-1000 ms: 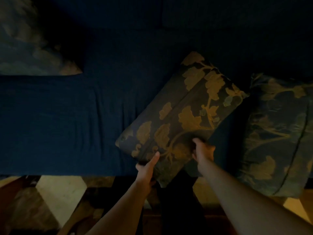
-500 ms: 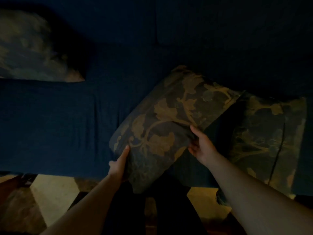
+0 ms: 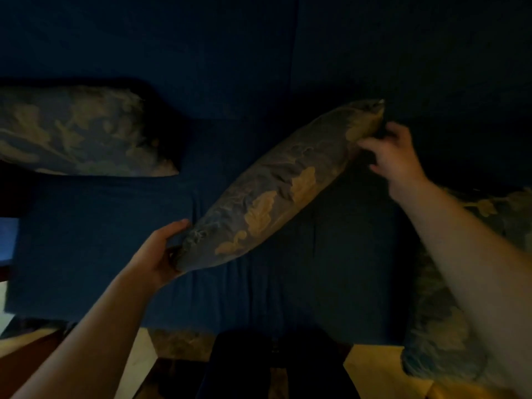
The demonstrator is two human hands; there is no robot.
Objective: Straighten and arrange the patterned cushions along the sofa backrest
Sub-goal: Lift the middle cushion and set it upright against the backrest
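Observation:
A dark cushion with a gold leaf pattern (image 3: 276,194) hangs edge-on and slanted over the middle of the dark blue sofa seat (image 3: 100,249). My left hand (image 3: 161,254) grips its lower left corner. My right hand (image 3: 394,154) grips its upper right corner, close to the sofa backrest (image 3: 230,53). A second patterned cushion (image 3: 77,131) leans against the backrest at the far left. A third patterned cushion (image 3: 440,326) lies at the right end of the seat, partly hidden behind my right forearm.
The room is dim. The sofa's front edge runs across the lower part of the view. Below it lies a floor with light and dark patches (image 3: 374,367). My dark-clothed legs (image 3: 276,367) stand close against the sofa front.
The middle cushion was lying flat on the seat; both hands lifted it and turned it on edge. My right hand went up toward the backrest. The view tilted upward.

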